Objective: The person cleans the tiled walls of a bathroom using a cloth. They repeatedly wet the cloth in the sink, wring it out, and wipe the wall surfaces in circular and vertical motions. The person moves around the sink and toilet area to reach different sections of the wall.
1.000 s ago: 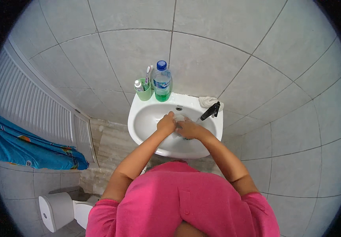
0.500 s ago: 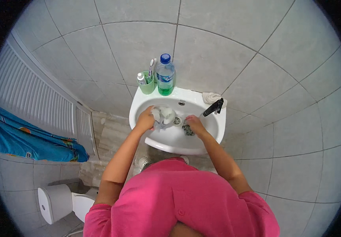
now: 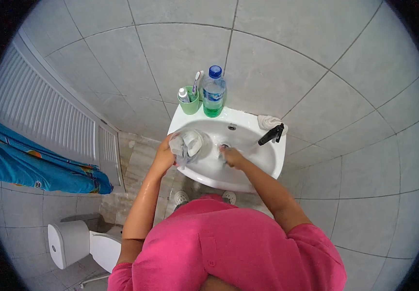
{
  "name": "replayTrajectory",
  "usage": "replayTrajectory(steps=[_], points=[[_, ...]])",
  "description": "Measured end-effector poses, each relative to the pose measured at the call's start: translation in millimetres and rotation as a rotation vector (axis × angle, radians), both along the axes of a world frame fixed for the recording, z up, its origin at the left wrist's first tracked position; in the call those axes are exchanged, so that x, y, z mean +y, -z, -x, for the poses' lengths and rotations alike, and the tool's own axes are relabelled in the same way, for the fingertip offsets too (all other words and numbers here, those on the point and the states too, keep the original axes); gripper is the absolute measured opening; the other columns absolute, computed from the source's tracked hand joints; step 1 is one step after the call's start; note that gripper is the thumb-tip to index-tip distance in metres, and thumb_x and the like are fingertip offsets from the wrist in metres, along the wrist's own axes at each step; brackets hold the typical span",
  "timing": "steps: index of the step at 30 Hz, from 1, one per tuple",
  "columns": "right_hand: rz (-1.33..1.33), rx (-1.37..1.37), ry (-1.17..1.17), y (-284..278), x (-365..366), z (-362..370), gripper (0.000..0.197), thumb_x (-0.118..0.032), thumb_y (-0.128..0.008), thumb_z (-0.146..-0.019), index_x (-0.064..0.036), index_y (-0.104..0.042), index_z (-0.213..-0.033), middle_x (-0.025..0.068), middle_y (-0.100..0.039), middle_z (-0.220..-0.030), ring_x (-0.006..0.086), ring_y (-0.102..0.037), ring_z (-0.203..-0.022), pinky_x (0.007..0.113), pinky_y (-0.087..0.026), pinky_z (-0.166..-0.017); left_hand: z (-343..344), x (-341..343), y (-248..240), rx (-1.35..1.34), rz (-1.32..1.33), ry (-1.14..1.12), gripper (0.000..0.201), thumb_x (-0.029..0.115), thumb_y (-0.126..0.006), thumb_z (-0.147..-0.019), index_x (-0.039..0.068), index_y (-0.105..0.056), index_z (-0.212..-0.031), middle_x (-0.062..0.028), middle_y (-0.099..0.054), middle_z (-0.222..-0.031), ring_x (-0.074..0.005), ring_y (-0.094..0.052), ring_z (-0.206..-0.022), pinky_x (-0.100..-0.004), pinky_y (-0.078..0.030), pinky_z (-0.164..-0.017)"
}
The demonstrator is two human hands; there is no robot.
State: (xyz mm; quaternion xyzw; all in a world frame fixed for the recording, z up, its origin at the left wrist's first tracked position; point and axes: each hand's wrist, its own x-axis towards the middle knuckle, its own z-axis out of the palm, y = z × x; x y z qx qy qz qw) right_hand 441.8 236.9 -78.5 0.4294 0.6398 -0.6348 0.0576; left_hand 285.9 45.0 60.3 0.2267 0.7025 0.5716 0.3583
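Note:
Over the left side of the white sink [image 3: 209,181], my left hand [image 3: 164,156] grips a clear, crinkled plastic bag [image 3: 188,147] with white pieces in it; what these are I cannot make out. My right hand [image 3: 233,158] is low in the basin beside the drain [image 3: 225,145], fingers closed and pointing left. A small greyish bit shows under its fingertips, too blurred to name. To its right, a black tap [image 3: 270,135] rises from the sink's rim.
Along the back ledge stand a green cup [image 3: 190,105] with a toothbrush and a tube, and a blue-capped bottle [image 3: 213,94] of green liquid. A white cloth [image 3: 268,122] lies behind the tap. At lower left is a toilet [image 3: 69,242]; a blue patterned towel [image 3: 44,165] hangs at left.
My left hand has drawn the bag left, toward the sink's edge. The right hand has shifted left toward the drain; the dark patterned piece under it is now mostly hidden. The view has moved slightly.

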Motion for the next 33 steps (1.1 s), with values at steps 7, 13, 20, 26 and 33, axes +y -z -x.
replayTrajectory(steps=[7,13,20,26,33], points=[[0.74,0.428,0.689,-21,25,-19,0.02,-0.027,-0.06,-0.078,-0.0098,-0.05,-0.079,0.0041,-0.052,-0.075,0.0141,-0.049,-0.057,0.023,-0.04,-0.044,-1,1,6,0.005,0.01,-0.019,0.037,0.022,-0.048,-0.083,0.008,-0.047,-0.117,-0.0051,-0.057,-0.082,-0.0088,-0.048,-0.051,-0.0219,-0.036,-0.04],[0.645,0.663,0.433,6,46,-46,0.024,-0.031,-0.06,-0.079,-0.0108,-0.048,-0.074,0.001,-0.047,-0.066,0.0097,-0.041,-0.048,0.015,-0.027,-0.035,-4,11,11,0.061,-0.021,0.038,0.037,0.022,-0.047,-0.083,0.008,-0.047,-0.117,-0.0057,-0.057,-0.085,-0.009,-0.047,-0.05,-0.0221,-0.036,-0.039],[0.611,0.409,0.679,-36,30,-48,0.039,-0.045,-0.051,-0.08,-0.0133,-0.042,-0.059,-0.0026,-0.037,-0.047,0.0084,-0.029,-0.034,0.021,-0.02,-0.029,-15,21,7,0.042,0.033,0.082,0.038,0.023,-0.048,-0.082,0.009,-0.046,-0.118,-0.005,-0.057,-0.088,-0.0092,-0.049,-0.055,-0.0219,-0.036,-0.04],[0.35,0.395,0.548,-30,22,-45,0.034,-0.036,-0.046,-0.082,-0.014,-0.04,-0.058,-0.0021,-0.036,-0.045,0.0103,-0.032,-0.032,0.023,-0.022,-0.029,-22,23,1,-0.005,0.052,0.121,0.038,0.022,-0.048,-0.082,0.011,-0.047,-0.118,-0.0046,-0.057,-0.092,-0.0099,-0.051,-0.06,-0.0219,-0.038,-0.041],[-0.581,0.301,0.286,-58,27,-5,0.023,-0.028,-0.048,-0.082,-0.0057,-0.05,-0.083,0.0111,-0.052,-0.073,0.0212,-0.05,-0.066,0.037,-0.04,-0.059,-19,13,9,0.009,0.033,0.075,0.037,0.016,-0.045,-0.082,0.011,-0.046,-0.119,-0.0041,-0.056,-0.096,-0.0101,-0.051,-0.063,-0.0219,-0.036,-0.04]])
